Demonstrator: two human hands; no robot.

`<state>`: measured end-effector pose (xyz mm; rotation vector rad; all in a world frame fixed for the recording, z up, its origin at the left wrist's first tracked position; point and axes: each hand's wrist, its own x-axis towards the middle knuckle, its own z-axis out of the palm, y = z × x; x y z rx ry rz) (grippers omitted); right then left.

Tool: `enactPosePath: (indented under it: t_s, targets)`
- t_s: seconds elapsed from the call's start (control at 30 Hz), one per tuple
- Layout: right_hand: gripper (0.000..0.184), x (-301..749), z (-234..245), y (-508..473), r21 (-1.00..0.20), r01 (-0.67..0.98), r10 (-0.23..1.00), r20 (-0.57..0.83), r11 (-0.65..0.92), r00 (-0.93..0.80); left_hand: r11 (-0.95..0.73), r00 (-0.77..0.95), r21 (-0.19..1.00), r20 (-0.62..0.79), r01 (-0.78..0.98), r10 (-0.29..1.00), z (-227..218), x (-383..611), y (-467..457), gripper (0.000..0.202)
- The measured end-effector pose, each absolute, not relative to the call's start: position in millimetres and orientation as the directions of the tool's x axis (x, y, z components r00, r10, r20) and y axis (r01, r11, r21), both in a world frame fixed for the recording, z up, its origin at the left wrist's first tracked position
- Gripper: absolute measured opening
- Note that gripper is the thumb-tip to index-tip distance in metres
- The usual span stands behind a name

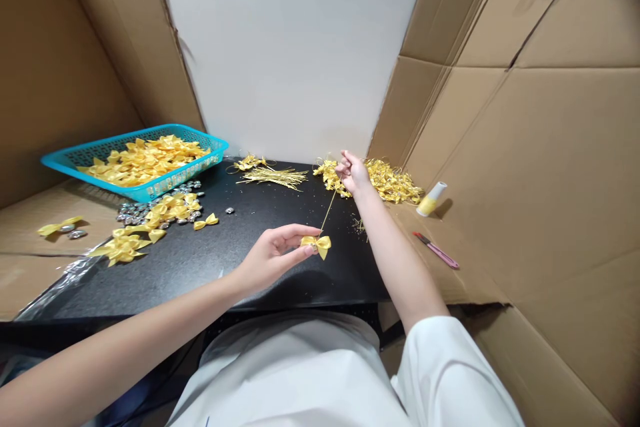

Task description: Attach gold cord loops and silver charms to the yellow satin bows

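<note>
My left hand pinches a small yellow ribbon bow between thumb and fingertips, just above the black table. A thin gold cord runs taut from the bow up to my right hand, whose fingers are closed on its far end. That hand hovers over a heap of finished gold-tied bows at the table's back right.
A teal basket of yellow bows sits at the back left, with loose bows and silver beads before it. A bundle of gold cords lies mid-back. A glue bottle and pink-handled tool rest on cardboard at right.
</note>
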<state>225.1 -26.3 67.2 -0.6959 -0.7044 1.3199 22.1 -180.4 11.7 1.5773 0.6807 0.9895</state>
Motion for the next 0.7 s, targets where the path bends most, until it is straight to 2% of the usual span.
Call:
enactPosePath:
  t_s: [0.13,0.37,0.7]
  targets:
    - [0.022,225.4,64.0,-25.5,-0.783,-0.613,0.994,0.057,0.105,0.098,-0.196,0.504,0.973,0.230,-0.119,0.832,10.2,22.6,-179.4,0.031]
    - [0.023,225.2,58.5,-26.1,-0.775,-0.626,0.996,0.037,0.081,0.083,-0.232,0.472,0.967,0.255,-0.107,0.844,5.9,22.6,-177.6,0.032]
    - [0.023,226.0,55.4,-26.0,-0.773,-0.631,0.997,0.023,0.066,0.076,-0.285,0.430,0.955,0.226,0.077,0.874,-0.5,22.8,-174.5,0.028]
